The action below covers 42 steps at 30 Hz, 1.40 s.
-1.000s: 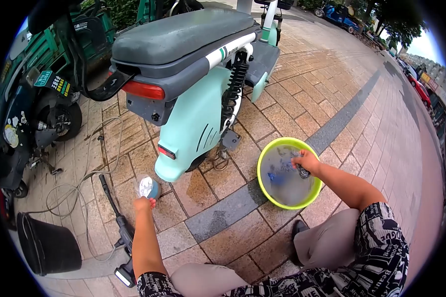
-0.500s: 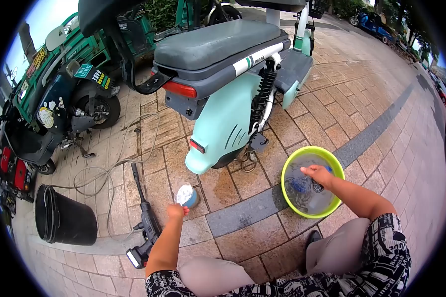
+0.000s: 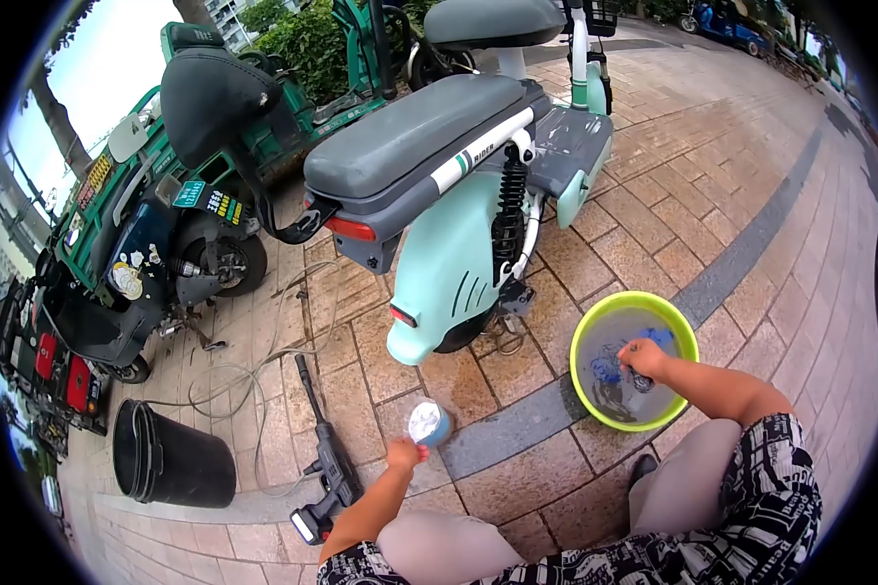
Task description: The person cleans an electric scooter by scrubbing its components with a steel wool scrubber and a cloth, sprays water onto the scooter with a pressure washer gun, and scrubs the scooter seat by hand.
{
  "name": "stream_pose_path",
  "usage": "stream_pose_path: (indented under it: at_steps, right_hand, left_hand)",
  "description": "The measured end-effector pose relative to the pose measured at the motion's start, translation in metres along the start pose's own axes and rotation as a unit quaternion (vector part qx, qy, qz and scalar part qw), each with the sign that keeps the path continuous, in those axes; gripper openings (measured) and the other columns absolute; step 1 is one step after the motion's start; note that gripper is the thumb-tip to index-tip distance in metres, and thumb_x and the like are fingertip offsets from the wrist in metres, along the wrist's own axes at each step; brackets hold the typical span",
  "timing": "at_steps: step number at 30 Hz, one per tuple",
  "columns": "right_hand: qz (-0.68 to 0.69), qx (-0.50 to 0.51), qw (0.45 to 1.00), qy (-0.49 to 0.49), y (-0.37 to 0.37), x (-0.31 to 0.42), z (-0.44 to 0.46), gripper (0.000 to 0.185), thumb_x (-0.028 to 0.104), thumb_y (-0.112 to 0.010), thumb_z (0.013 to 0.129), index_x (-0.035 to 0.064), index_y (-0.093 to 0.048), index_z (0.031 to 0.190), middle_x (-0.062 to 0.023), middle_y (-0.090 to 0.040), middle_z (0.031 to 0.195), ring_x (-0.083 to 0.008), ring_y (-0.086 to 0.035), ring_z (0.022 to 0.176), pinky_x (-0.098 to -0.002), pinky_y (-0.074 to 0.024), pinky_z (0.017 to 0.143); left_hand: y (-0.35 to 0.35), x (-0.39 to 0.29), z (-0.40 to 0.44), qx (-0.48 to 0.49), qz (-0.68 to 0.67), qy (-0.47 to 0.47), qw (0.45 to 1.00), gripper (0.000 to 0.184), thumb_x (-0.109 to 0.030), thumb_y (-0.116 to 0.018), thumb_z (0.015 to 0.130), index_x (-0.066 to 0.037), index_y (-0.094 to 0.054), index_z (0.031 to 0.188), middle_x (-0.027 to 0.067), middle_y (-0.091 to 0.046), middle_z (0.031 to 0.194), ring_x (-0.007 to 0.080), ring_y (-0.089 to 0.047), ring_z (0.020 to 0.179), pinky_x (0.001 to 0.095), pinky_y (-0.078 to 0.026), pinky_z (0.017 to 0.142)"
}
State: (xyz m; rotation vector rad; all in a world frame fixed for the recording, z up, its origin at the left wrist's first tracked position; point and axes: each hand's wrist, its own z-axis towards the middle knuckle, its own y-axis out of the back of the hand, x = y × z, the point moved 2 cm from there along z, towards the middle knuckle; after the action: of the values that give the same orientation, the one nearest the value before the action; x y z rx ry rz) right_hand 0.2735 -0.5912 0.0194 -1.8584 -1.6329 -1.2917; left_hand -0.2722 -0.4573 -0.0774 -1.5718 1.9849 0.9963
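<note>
My left hand (image 3: 407, 452) is closed on the near edge of a small blue cup (image 3: 429, 424) with whitish, shiny contents, low over the paving. On the right, my right hand (image 3: 645, 361) is closed above the grey water in a lime-green basin (image 3: 691, 361). Something dark and wet shows under its fingers, too small to name. Blue pieces (image 3: 607, 368) lie in the water around that hand. Beyond both hands stands a mint-green and grey scooter (image 3: 439, 244), its rear fender pointing toward me.
A black pressure washer gun (image 3: 332, 463) lies left of my left arm, near a black bucket (image 3: 180, 458) and a looped hose (image 3: 254, 375). A dark scooter (image 3: 137, 292) and a green cargo tricycle (image 3: 322, 117) stand at the back left.
The view has swung, so the scooter and basin sit differently in the frame. My right hand has shifted within the basin and the blue pieces have moved. My left hand stays at the cup.
</note>
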Motion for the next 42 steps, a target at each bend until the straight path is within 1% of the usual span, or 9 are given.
stream_pose_path:
  at_steps: [13,19,23,26,30,33,36,40,42]
  right_hand:
    - [-0.143,-0.032,0.989,0.023,-0.004,0.017,-0.01,0.028,0.027,-0.06,0.089,0.0032,-0.063,0.076,-0.0064,-0.059,0.065,-0.0157,-0.053,0.054,-0.0323,-0.0451,0.056]
    - [-0.17,-0.032,0.983,0.06,-0.008,0.013,-0.003,0.045,0.041,-0.054,0.091,-0.0007,-0.062,0.077,-0.0142,-0.061,0.072,-0.0225,-0.057,0.062,-0.0382,-0.0476,0.063]
    - [-0.03,0.019,0.999,0.002,-0.013,0.018,0.01,0.036,0.034,-0.056,0.089,0.0017,-0.058,0.074,-0.0102,-0.058,0.066,-0.0208,-0.056,0.057,-0.0352,-0.0473,0.059]
    - [0.156,0.078,0.981,-0.082,-0.012,0.015,0.003,0.02,0.023,-0.056,0.082,0.0047,-0.055,0.074,-0.0072,-0.055,0.065,-0.0209,-0.054,0.055,-0.0348,-0.0474,0.058]
    - [0.333,0.195,0.904,-0.186,0.0,0.027,0.006,0.009,0.008,-0.05,0.07,0.0065,-0.05,0.079,-0.0085,-0.052,0.077,-0.0236,-0.054,0.068,-0.038,-0.0488,0.065]
    - [0.34,0.131,0.926,-0.096,0.003,0.035,0.009,0.017,-0.007,-0.051,0.074,0.0036,-0.049,0.087,-0.0081,-0.053,0.083,-0.0225,-0.056,0.072,-0.0364,-0.0501,0.069]
    - [0.387,0.177,0.902,-0.077,-0.005,0.059,-0.003,0.019,0.012,-0.066,0.085,0.0029,-0.056,0.099,-0.0082,-0.06,0.084,-0.0239,-0.063,0.078,-0.0346,-0.0533,0.077]
    - [0.403,0.175,0.897,-0.053,-0.015,0.087,-0.013,0.032,0.02,-0.066,0.086,0.0065,-0.054,0.112,-0.0063,-0.059,0.089,-0.0226,-0.062,0.081,-0.0399,-0.0535,0.08]
    - [0.44,0.191,0.876,-0.054,-0.022,0.114,-0.029,0.038,0.022,-0.064,0.088,0.0148,-0.049,0.123,-0.004,-0.057,0.096,-0.0214,-0.061,0.086,-0.0471,-0.053,0.08]
  left_hand:
    - [-0.029,0.011,-0.02,0.051,0.084,-0.018,0.995,0.025,-0.009,-0.036,0.094,0.004,-0.055,0.102,0.0164,-0.065,0.073,0.0215,-0.063,0.05,0.0317,-0.054,0.043]
    - [-0.03,0.01,-0.025,0.072,0.085,-0.006,0.994,0.027,-0.012,-0.036,0.095,0.002,-0.053,0.109,0.0154,-0.066,0.074,0.0215,-0.064,0.054,0.0311,-0.054,0.046]
    - [-0.029,0.009,-0.027,0.114,0.106,0.028,0.987,0.034,-0.022,-0.043,0.096,0.004,-0.049,0.117,0.0173,-0.066,0.077,0.0231,-0.065,0.056,0.0315,-0.054,0.046]
    - [-0.017,-0.029,-0.056,0.064,0.247,0.065,0.965,0.073,-0.048,-0.057,0.087,0.01,-0.041,0.127,0.0229,-0.065,0.09,0.024,-0.067,0.06,0.0322,-0.052,0.045]
    - [0.016,-0.098,-0.046,-0.044,0.177,-0.158,0.97,0.079,-0.048,-0.058,0.087,0.007,-0.033,0.137,0.0148,-0.061,0.087,0.0169,-0.059,0.055,0.0269,-0.047,0.049]
    - [0.019,-0.222,-0.11,-0.072,0.015,-0.36,0.93,0.06,-0.036,-0.053,0.094,0.001,-0.035,0.138,0.0085,-0.053,0.104,0.0141,-0.057,0.088,0.0258,-0.048,0.069]
    - [0.02,-0.338,-0.181,-0.162,-0.112,-0.575,0.794,0.057,-0.041,-0.037,0.099,-0.001,-0.031,0.14,0.0149,-0.049,0.128,0.0238,-0.049,0.118,0.036,-0.04,0.097]
    - [0.011,-0.433,-0.244,-0.169,-0.224,-0.691,0.667,0.066,-0.05,-0.024,0.099,0.003,-0.025,0.139,0.0165,-0.046,0.131,0.0244,-0.047,0.119,0.0347,-0.033,0.101]
    - [0.004,-0.458,-0.246,-0.079,-0.243,-0.695,0.672,0.057,-0.045,-0.046,0.096,0.0,-0.042,0.129,0.0099,-0.057,0.115,0.0189,-0.053,0.108,0.0274,-0.036,0.089]
